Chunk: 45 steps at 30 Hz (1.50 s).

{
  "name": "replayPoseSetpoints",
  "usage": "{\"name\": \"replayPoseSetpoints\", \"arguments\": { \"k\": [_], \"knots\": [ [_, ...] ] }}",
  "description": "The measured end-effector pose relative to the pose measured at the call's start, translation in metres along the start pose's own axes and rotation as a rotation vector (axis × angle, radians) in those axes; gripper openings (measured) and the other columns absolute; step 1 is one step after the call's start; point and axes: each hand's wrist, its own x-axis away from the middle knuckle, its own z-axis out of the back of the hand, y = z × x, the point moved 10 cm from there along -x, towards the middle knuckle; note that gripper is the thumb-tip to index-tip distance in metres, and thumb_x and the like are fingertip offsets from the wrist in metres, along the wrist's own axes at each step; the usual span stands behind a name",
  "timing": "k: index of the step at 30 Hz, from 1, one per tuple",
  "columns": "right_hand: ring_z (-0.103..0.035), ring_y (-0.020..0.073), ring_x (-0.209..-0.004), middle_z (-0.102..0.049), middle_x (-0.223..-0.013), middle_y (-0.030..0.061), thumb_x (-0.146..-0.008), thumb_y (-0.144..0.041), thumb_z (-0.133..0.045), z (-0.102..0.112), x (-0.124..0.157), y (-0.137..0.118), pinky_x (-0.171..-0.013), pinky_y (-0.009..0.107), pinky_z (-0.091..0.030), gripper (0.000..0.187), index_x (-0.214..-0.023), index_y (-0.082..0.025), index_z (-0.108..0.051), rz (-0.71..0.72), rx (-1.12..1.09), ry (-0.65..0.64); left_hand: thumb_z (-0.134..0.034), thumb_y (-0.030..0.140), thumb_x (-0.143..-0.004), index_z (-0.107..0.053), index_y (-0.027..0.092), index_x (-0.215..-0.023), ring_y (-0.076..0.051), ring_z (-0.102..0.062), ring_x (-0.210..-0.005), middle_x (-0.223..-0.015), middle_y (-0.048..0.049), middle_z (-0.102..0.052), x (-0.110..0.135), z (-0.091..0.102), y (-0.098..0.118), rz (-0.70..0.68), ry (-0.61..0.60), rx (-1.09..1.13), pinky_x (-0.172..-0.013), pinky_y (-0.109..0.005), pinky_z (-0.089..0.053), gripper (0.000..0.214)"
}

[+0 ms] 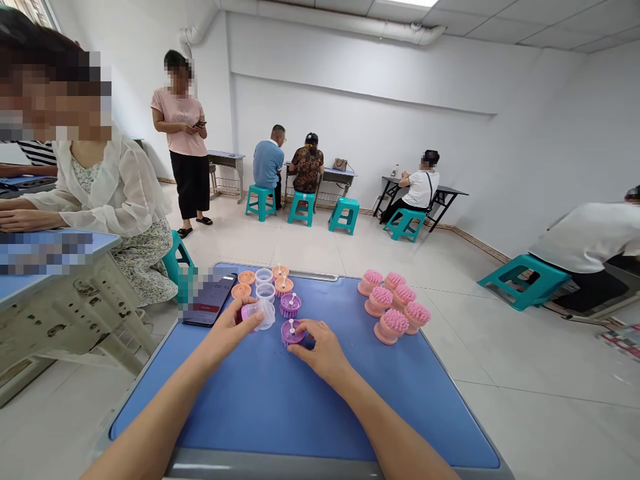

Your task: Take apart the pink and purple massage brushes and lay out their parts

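Observation:
My left hand is closed around a clear plastic cup with a purple cap on its left end, tilted on its side above the blue desk. The thumb and fingers of my right hand pinch the rim of a purple brush head, bristles down, with a white stem standing up in its middle. Just behind it sits a second purple brush head. Orange brush heads with white stems, clear rings or cups and orange caps stand in rows farther back.
Several pink brushes stand bristles up at the desk's right. A phone lies by its left edge. A person in a white blouse sits close on the left; others sit or stand near the far wall. Green stools stand about.

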Motion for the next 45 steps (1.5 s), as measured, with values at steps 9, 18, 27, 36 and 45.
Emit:
{"name": "replayPoseSetpoints", "arguments": {
  "k": [9,18,27,36,45],
  "knots": [
    [-0.054,0.0202,-0.084,-0.064,-0.092,0.0036,-0.065,-0.022,-0.07,-0.003,0.002,0.002,-0.075,0.034,-0.045,0.021,-0.083,-0.02,-0.06,-0.002,-0.02,-0.009,-0.058,0.05,-0.072,-0.051,0.017,-0.096,-0.016,-0.05,-0.077,-0.084,-0.0009,-0.053,0.002,-0.005,0.003,-0.006,-0.051,-0.057,-0.069,-0.028,-0.041,0.041],
    [-0.049,0.0133,-0.066,-0.06,-0.09,0.0056,-0.076,-0.035,-0.059,0.03,0.011,-0.016,-0.063,0.028,-0.043,0.018,-0.085,-0.019,-0.059,0.068,-0.147,0.121,-0.062,0.046,-0.069,-0.048,0.019,-0.098,-0.013,-0.047,-0.07,-0.079,0.0021,-0.049,0.007,-0.022,0.001,-0.002,-0.199,-0.024,-0.063,-0.024,-0.04,0.042],
    [-0.041,0.0085,-0.048,-0.049,-0.06,-0.0037,-0.082,-0.053,-0.044,-0.014,0.026,-0.028,-0.045,0.021,-0.031,0.042,-0.1,-0.016,-0.051,-0.034,-0.433,-0.299,-0.065,0.034,-0.068,-0.049,0.02,-0.102,-0.015,-0.052,-0.078,-0.094,-0.0012,-0.056,0.03,-0.065,0.011,-0.178,-0.44,-0.307,-0.074,-0.028,-0.046,0.04],
    [-0.041,0.0063,-0.043,-0.049,-0.058,-0.0045,-0.079,-0.046,-0.048,-0.014,0.024,-0.009,-0.04,0.019,-0.033,0.033,-0.093,-0.017,-0.053,-0.216,-0.642,-0.295,-0.061,0.035,-0.074,-0.04,0.023,-0.122,-0.019,-0.054,-0.095,-0.115,-0.0057,-0.055,0.032,-0.068,0.014,-0.252,-0.46,-0.389,-0.08,-0.028,-0.045,0.054],
    [-0.053,0.0152,-0.086,-0.055,-0.1,0.0031,-0.066,-0.026,-0.069,-0.005,0.025,-0.038,-0.075,0.03,-0.045,0.054,-0.115,-0.024,-0.045,0.045,-0.677,-0.314,-0.048,0.046,-0.08,-0.053,0.016,-0.093,-0.011,-0.04,-0.063,-0.071,0.0028,-0.048,0.03,-0.068,0.009,-0.22,-0.498,-0.376,-0.056,-0.022,-0.034,0.033]
  ]
}}
